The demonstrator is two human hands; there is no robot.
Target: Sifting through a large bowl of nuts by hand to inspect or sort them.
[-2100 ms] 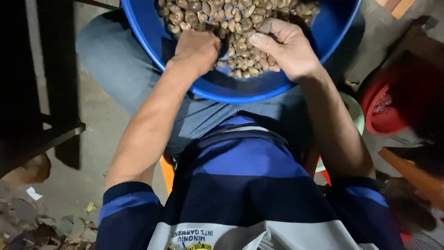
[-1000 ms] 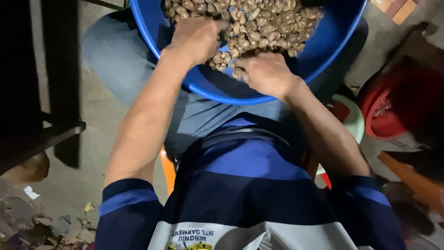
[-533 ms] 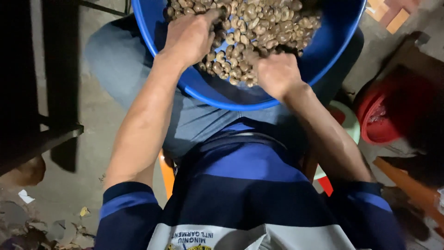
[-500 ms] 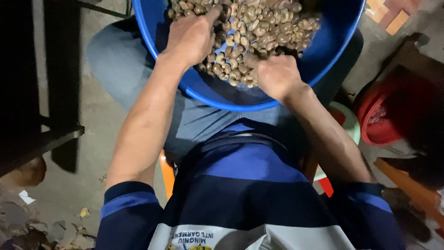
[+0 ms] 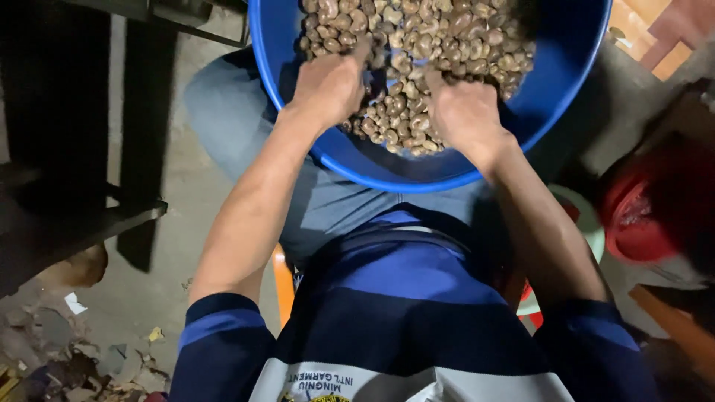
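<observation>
Blue basin (image 5: pixel 555 97) rests on the lap, tilted toward the body, heaped with brown nuts (image 5: pixel 417 45). Left hand (image 5: pixel 328 85) and right hand (image 5: pixel 462 112) lie knuckles-up in the heap; fingers are buried in nuts, so whether they pinch any cannot be told. Judgement: rake in shallow strokes, keeping the near rim raised so nothing spills. Red tub (image 5: pixel 633 219) sits right.

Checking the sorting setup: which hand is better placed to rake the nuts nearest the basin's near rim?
Probably right: the right hand rests beside the nuts heaped toward the blue basin rim; the left hand sits farther up.
</observation>
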